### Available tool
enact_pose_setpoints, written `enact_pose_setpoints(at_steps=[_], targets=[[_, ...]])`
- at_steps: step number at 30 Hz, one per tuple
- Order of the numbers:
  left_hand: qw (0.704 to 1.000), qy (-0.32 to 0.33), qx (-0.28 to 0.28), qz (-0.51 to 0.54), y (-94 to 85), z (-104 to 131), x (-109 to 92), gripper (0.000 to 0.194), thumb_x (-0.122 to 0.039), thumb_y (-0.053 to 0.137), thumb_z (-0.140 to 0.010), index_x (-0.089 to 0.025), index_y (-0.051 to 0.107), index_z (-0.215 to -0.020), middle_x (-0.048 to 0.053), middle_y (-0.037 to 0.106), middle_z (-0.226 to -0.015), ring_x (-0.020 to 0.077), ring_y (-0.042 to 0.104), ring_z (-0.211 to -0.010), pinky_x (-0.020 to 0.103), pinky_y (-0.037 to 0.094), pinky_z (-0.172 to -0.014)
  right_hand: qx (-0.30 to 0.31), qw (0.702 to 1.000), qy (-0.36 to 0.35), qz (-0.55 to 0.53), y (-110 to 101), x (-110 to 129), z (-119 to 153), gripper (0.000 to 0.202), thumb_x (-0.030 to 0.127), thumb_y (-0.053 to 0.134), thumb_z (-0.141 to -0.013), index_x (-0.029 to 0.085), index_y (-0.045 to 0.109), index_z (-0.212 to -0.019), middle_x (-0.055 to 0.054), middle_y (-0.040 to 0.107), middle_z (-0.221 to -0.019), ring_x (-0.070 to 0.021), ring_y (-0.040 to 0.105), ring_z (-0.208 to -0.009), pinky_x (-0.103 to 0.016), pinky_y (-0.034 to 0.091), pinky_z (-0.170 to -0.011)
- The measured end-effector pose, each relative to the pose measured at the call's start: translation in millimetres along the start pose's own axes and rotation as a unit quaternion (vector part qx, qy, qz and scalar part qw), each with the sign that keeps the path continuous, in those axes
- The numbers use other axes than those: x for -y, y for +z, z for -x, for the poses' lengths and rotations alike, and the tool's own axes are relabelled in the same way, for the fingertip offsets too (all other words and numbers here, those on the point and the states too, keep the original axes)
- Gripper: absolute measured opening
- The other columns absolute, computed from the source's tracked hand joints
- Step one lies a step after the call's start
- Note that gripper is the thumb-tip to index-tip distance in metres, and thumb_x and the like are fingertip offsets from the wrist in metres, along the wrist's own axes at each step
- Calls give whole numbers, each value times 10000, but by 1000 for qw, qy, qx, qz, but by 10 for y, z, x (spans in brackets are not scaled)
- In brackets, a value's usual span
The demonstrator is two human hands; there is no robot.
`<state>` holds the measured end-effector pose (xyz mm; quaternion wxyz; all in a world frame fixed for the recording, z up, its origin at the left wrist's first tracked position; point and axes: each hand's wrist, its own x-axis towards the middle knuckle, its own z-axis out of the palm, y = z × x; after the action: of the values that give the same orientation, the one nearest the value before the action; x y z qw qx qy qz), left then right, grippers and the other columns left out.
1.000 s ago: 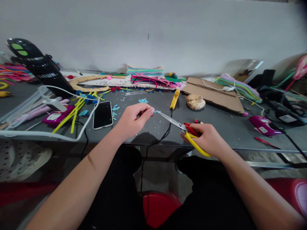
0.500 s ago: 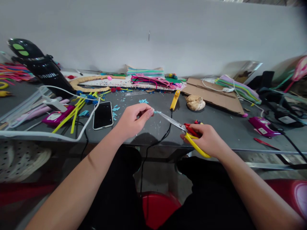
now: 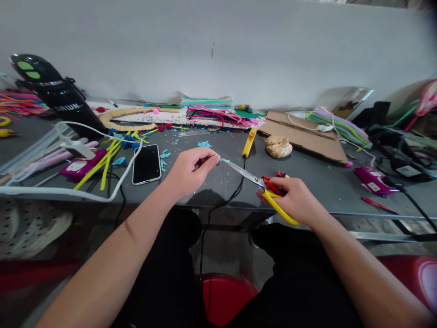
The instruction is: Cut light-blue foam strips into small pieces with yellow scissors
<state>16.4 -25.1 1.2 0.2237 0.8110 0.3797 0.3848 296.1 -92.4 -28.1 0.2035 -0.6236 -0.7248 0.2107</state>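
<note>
Lower right of centre: the right grip (image 3: 295, 196) is wrapped round the handles (image 3: 282, 209) of the scissors (image 3: 251, 177); judged rigid, fairly light, best held there. Frame centre: the left grip (image 3: 191, 171) pinches a small blue piece (image 3: 224, 160) at the blade tips; judged soft, near weightless, best pinched by one end.

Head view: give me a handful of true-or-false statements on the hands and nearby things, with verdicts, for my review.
1. The right hand holds scissors. True.
2. The scissors have two yellow handles. False: one is red.
3. The phone lies on the table. True.
4. The left hand rests on the phone. False: it is right of the phone, fingertips pinched together near the scissors' tips.
5. Light-blue pieces lie right beside the phone. True.
</note>
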Motion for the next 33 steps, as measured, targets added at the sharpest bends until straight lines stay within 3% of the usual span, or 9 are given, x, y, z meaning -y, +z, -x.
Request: enact_pose_setpoints(at_steps=[19, 25, 33], targets=[[1000, -4, 16, 23, 4, -10, 45, 262, -328, 520, -950, -159, 627, -782, 4, 593, -689, 107, 509, -636, 240, 374, -573, 39, 999, 7, -20, -14, 4, -6, 375, 477, 644, -794, 192, 451, -644, 43, 354, -611, -109, 302, -594, -261, 227, -513], [999, -20, 14, 40, -15, -8, 33, 267, -312, 526, -946, -159, 604, -742, -17, 527, -628, 91, 439, -562, 236, 341, -527, 53, 998, 21, -25, -50, 44, -10, 343, 418, 686, -758, 194, 455, -639, 48, 369, -601, -109, 318, -594, -248, 254, -509], [1000, -4, 17, 19, 1, -9, 55, 261, -323, 525, -945, -158, 619, -766, 4, 587, -674, 106, 497, -616, 239, 368, -556, 62, 997, 17, -38, -46, 48, -13, 357, 432, 691, -762, 194, 457, -636, 48, 369, -606, -110, 313, -594, -251, 257, -511]])
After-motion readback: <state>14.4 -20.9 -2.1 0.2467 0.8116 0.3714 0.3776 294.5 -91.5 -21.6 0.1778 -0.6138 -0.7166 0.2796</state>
